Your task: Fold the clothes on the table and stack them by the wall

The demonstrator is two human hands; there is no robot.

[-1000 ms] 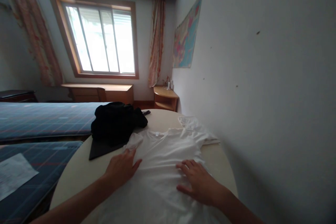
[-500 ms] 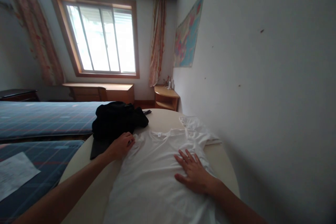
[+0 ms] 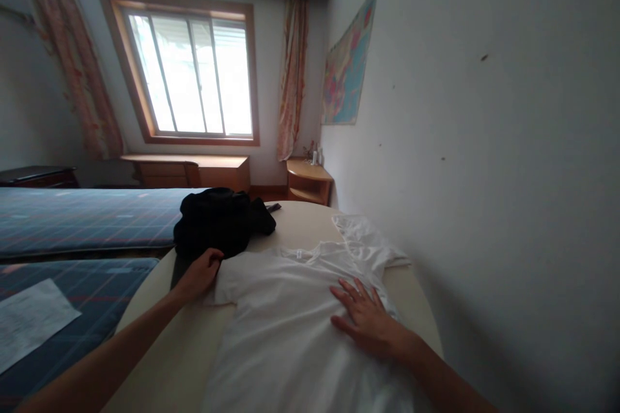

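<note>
A white T-shirt lies spread on the round cream table, its neckline facing away from me. At the outer end of its left sleeve is my left hand, fingers curled and closed on the sleeve's edge. My right hand rests flat on the shirt's right chest area with fingers spread. The right sleeve is bunched and creased near the wall. A heap of black clothing sits just beyond my left hand, on a dark flat item partly hidden under it.
Two plaid mattresses stand to the left, the nearer bearing a sheet of paper. A white wall runs close along the table's right side. Beyond are a wooden desk and a corner shelf.
My left hand has moved left, drawing the left sleeve out from its bunched state so it now lies extended. My right hand stays flat on the shirt, shifted very slightly right.
</note>
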